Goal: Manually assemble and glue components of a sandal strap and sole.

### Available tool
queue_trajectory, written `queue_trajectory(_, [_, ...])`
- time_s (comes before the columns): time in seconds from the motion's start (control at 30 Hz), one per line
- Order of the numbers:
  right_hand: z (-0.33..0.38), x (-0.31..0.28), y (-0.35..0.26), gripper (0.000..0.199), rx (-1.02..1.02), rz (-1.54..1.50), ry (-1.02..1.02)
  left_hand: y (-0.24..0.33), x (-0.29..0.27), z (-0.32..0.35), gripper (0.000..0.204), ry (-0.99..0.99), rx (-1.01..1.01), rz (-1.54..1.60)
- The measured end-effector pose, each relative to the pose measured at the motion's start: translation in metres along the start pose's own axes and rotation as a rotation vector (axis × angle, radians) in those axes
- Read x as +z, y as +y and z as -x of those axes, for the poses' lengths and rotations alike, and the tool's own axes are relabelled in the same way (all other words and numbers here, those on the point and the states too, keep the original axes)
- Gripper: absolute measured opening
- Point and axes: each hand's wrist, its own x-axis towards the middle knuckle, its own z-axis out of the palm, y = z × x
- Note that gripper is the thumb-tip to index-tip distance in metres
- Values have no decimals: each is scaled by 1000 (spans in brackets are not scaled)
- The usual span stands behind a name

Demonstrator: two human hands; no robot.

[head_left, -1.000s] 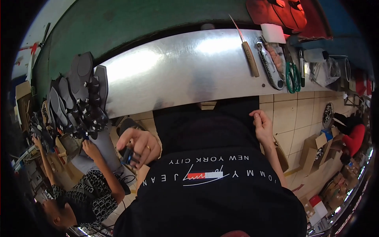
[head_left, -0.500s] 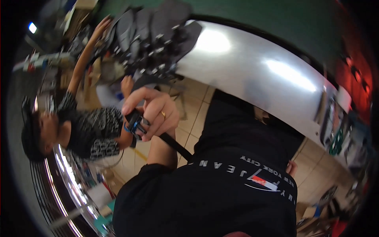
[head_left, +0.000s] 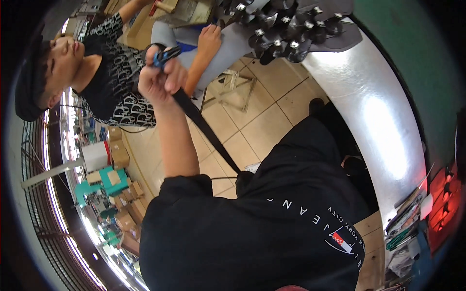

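L hand (head_left: 155, 80) round blue-black item (head_left: 165, 56); R hand unseen, state unclear; floor (head_left: 264, 114) btwn L & table edge (head_left: 335, 79)

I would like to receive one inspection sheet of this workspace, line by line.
Surface: shiny metal tabletop, reflecting light.
Job's things: small blue-and-black object; black strap, stretching toward the wearer's body.
Clutter: dark sandals heaped at one tabletop end; green-handled scissors near the other.
Hands: left hand, gripping the object; right hand not in view.
Cables: thin dark line beside the strap, perhaps a cable.
Surroundings: another person, tiled floor, cardboard boxes.
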Motion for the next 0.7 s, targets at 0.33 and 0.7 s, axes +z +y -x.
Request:
queue_trajectory(0.33, [-12, -28, -18, 20, 41, 236, -143, 17, -93, -36, 25, 181, 86, 48])
queue_trajectory(0.7, [1, -23, -16, 19, 146, 340, -220, 36, -90, -74, 23, 98, 26, 10])
